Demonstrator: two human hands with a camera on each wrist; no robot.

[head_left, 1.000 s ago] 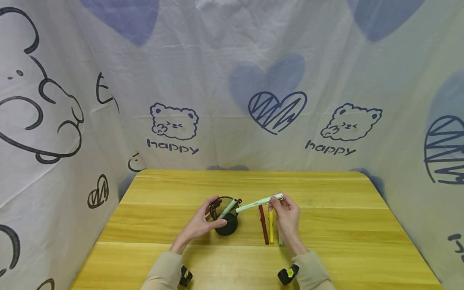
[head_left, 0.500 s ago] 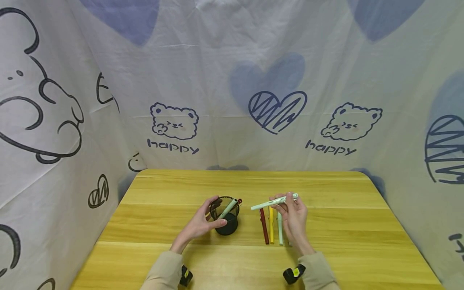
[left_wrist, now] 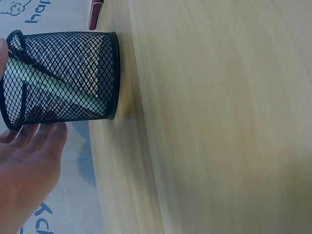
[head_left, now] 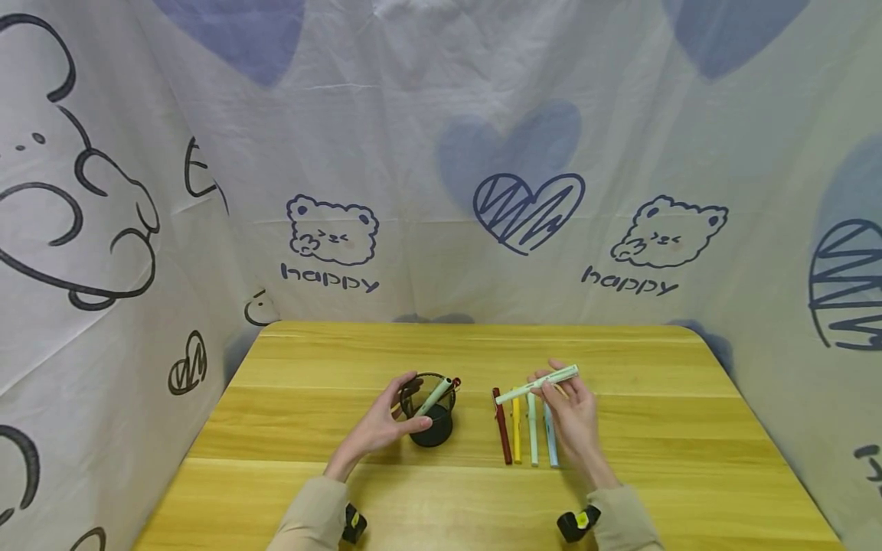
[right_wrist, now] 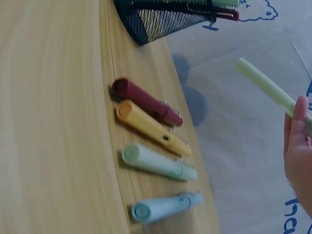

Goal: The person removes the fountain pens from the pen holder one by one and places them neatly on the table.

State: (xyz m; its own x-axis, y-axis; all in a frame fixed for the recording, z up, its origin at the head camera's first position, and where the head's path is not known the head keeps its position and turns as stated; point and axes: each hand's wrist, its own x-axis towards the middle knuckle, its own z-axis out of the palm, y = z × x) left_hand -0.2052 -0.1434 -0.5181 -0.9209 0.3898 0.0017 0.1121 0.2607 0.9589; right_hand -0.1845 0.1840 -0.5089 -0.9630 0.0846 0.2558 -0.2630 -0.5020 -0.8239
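My left hand (head_left: 377,427) grips a black mesh pen holder (head_left: 431,430), thumb on the near side and fingers behind it. Inside the holder lean a pale green pen (head_left: 432,398) and a dark red pen (head_left: 456,383); the mesh partly hides them in the left wrist view. Between thumb and fingers, my right hand (head_left: 577,419) pinches another pale green pen (right_wrist: 268,85), held slanted above the table. Below it lie a dark red pen (right_wrist: 146,102), a yellow pen (right_wrist: 153,129), a pale green pen (right_wrist: 158,162) and a light blue pen (right_wrist: 168,207), side by side.
The wooden table (head_left: 331,360) has rounded far corners. A patterned white cloth (head_left: 413,153) hangs behind it and at both sides. The row of pens lies to the right of the holder.
My right hand has moved rightward, away from the holder, with the pale green pen. The lying pale green and light blue pens have come into view. My left hand has stayed in place.
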